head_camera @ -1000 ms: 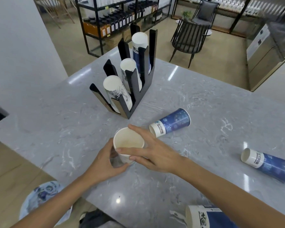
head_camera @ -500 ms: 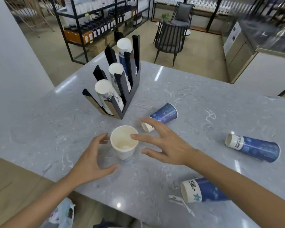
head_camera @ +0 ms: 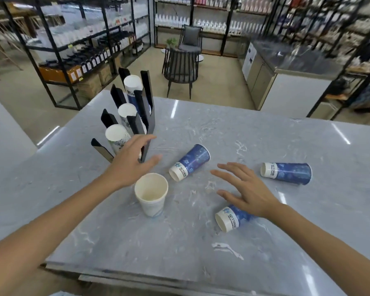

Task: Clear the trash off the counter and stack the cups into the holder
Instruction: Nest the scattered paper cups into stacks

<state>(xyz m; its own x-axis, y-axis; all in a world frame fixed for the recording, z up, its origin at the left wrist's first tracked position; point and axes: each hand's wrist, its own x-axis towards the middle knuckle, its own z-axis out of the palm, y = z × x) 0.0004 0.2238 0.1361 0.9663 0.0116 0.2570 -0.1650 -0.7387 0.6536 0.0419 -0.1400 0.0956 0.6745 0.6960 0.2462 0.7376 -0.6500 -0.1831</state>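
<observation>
- between the hands, a blue paper cup [head_camera: 190,162] lies on its side, mouth toward the person, long axis slanting away rightward.
- left hand [head_camera: 130,162] and right hand [head_camera: 247,190] hover apart, fingers spread, holding nothing.
- the left looks slightly nearer the cup.

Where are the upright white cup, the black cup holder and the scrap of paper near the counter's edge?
Upright cup [head_camera: 152,207]: head view, on its outer wall.
Cup holder [head_camera: 146,97]: head view, on its tall back panel.
Paper scrap [head_camera: 226,248]: head view, on the scrap's middle.
</observation>
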